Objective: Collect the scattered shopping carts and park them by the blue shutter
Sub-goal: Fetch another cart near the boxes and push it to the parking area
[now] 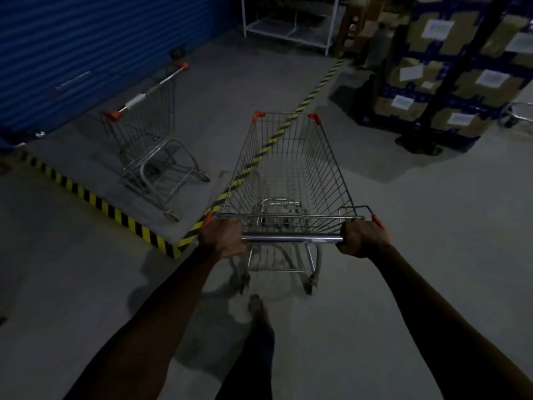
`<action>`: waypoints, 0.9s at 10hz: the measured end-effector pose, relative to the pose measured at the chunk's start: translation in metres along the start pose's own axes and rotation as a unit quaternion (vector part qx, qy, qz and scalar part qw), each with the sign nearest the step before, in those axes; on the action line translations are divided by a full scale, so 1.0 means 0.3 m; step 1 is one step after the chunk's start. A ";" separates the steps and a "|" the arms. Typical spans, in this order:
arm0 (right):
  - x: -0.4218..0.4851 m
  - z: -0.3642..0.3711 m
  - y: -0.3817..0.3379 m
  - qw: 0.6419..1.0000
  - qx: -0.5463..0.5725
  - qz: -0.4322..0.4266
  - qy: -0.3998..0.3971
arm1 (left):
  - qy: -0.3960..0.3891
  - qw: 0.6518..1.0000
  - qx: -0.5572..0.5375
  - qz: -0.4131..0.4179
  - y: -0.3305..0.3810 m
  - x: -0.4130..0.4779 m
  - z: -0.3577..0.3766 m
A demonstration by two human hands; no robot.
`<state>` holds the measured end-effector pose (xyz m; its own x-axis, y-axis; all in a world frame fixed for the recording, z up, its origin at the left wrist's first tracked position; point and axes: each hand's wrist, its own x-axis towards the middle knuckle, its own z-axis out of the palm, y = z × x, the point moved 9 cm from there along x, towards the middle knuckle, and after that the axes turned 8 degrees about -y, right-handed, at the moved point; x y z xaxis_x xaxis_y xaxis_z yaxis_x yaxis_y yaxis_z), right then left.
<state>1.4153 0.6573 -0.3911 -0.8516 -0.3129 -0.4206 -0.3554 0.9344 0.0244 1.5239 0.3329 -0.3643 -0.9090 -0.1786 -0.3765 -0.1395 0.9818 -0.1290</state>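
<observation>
An empty wire shopping cart [288, 168] with orange corner caps stands straight in front of me on the grey floor. My left hand [223, 236] grips the left end of its metal handle bar, and my right hand [364, 237] grips the right end. A second empty cart [150, 131] stands to the left, inside the striped floor marking, close to the blue shutter [101, 47], its handle facing the shutter. My cart's front reaches over the diagonal striped line.
Yellow-and-black hazard tape [95, 199] outlines the zone by the shutter, with a diagonal strip [317, 85] running back. Stacked cardboard boxes [450, 70] on a pallet stand at right. A white metal rack [288, 27] is at the back. My foot [256, 307] shows below the cart.
</observation>
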 end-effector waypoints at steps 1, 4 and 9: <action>0.290 -0.130 0.054 1.000 -0.018 -0.001 0.004 | 0.015 0.999 -0.029 0.012 -0.009 0.277 -0.121; 1.103 -0.491 0.176 0.997 -0.067 0.009 -0.022 | -0.004 0.998 -0.059 0.023 -0.092 1.026 -0.491; 2.318 -1.079 0.292 0.992 -0.087 -0.095 -0.008 | -0.010 0.991 -0.118 -0.056 -0.161 2.047 -0.996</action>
<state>0.6673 0.4663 -0.3878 -0.7571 -0.4765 -0.4470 -0.5712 0.8148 0.0988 0.8552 0.1952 -0.3153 -0.8746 -0.2863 -0.3912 -0.3295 0.9430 0.0465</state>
